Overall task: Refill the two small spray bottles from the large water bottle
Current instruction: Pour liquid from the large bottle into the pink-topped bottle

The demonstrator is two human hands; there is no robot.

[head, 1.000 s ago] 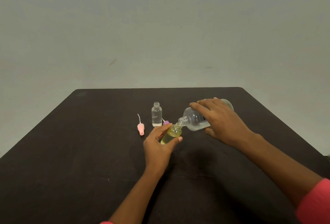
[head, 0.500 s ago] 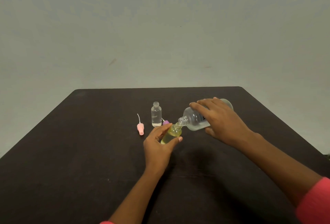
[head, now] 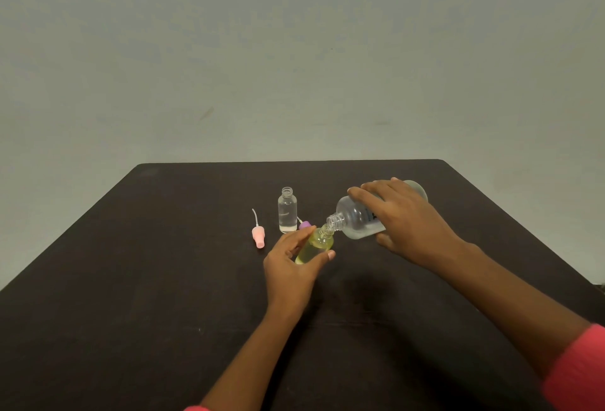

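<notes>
Tipped large water bottle [head: 357, 219] mouth-to-mouth with tilted yellowish spray bottle [head: 315, 244]; clear one [head: 287, 211] upright, uncapped.

Dark desk [head: 137, 296] | clear bottle [head: 287, 211] upright, uncapped | pink sprayer [head: 258, 237] lying to its left | purple cap [head: 304, 225] just right of bottle

Yellowish bottle [head: 315, 243], pink cap [head: 258, 237], dark table [head: 131, 279]

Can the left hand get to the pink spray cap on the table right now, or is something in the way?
Probably not yet. The way to the pink spray cap looks clear, with bare table between, but the left hand is holding the yellow spray bottle under the large water bottle, tilted by the right hand.
</notes>
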